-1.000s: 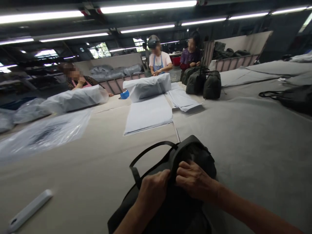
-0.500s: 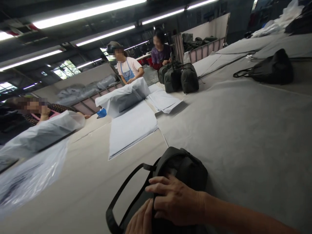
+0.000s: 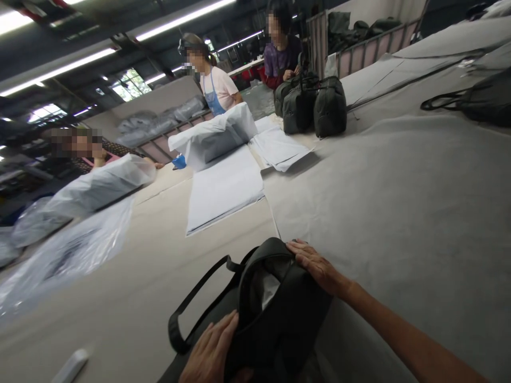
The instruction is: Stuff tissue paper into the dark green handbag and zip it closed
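A dark bag [image 3: 279, 319] lies on the table right before me, its top unzipped and gaping, with something pale and crinkled [image 3: 270, 287] inside. A looped handle [image 3: 199, 292] sticks out on its left. My left hand [image 3: 211, 348] rests on the near left side of the bag by the opening, fingers together and wrapped over the fabric. On the far right edge of the opening lies my right hand [image 3: 315, 263], its fingers stretched along the fabric.
White sheets [image 3: 225, 189] are stacked beyond the bag, with a wrapped bundle [image 3: 217, 138] behind them. Dark bags [image 3: 330, 106] stand farther back, another [image 3: 487, 98] at right. Clear plastic [image 3: 80, 250] lies left, near a white object [image 3: 71, 367]. Three people are across the table.
My right hand has moved from the bag's middle to the far right edge of its opening. The opening shows wider, with pale material inside. The view has shifted.
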A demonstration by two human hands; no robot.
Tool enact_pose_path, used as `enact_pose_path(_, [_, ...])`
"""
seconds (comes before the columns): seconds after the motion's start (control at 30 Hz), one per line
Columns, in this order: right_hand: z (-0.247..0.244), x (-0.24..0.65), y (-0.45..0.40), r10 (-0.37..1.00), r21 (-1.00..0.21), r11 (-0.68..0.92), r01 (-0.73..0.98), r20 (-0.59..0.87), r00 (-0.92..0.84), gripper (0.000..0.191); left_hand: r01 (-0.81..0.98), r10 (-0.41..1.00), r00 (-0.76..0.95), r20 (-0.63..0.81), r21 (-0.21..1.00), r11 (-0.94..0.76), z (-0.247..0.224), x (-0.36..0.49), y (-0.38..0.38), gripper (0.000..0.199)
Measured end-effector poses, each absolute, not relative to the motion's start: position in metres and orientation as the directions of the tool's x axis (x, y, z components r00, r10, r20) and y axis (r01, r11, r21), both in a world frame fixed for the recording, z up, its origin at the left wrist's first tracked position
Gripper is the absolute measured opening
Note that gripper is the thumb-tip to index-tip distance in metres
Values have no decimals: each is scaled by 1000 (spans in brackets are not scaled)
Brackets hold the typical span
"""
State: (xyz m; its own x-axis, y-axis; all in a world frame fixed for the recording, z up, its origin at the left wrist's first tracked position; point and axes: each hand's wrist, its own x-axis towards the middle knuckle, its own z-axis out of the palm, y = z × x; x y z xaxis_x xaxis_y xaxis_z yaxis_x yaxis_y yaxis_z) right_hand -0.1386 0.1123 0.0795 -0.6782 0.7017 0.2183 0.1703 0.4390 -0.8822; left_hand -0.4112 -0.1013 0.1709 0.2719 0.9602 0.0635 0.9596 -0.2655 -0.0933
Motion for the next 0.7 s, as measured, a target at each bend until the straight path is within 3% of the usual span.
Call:
enact_pose_path(0.1, [100,-136,109,743,-865,432,254,181,-644,60,981,980,190,57,-45,-188,182,-397,-100,85])
enact_pose_path(0.17, [126,-138,100,718,-783,550,291,265,-644,68,992,992,125,9,23,-125,188,-386,-100,83])
enact_pose_path(0.2, [141,-141,94,647,-709,653,264,342,-681,75,993,995,96,-21,65,-94,190,-380,-100,82])
enact_pose_path(0.27, [165,-152,80,365,-520,849,90,457,-811,92,988,996,47,-74,153,-36,191,-369,-98,82])
enact_pose_path(0.33, [178,-167,68,101,-373,923,-97,478,-873,103,971,993,6,-117,238,22,190,-363,-93,84])
enact_pose_path(0.37, [179,-175,64,36,-331,933,-140,475,-879,102,957,992,-7,-126,286,43,191,-362,-89,85])
enact_pose_path(0.43, [173,-188,61,13,-279,951,-133,466,-885,89,905,991,8,-137,422,51,198,-367,-80,83])
enact_pose_path(0.5, [165,-194,63,29,-230,970,-81,438,-898,71,757,990,-13,-142,645,102,213,-384,-78,63])
enact_pose_path(0.57, [159,-193,68,20,-177,982,-58,412,-911,56,530,978,-169,-122,825,195,228,-410,-88,43])
enact_pose_path(0.63, [157,-188,73,1,-133,989,-59,415,-910,43,363,908,-412,-81,899,245,231,-436,-114,46])
enact_pose_path(0.7, [157,-185,77,-15,-95,993,-63,442,-897,33,311,789,-614,-23,912,268,216,-452,-147,60])
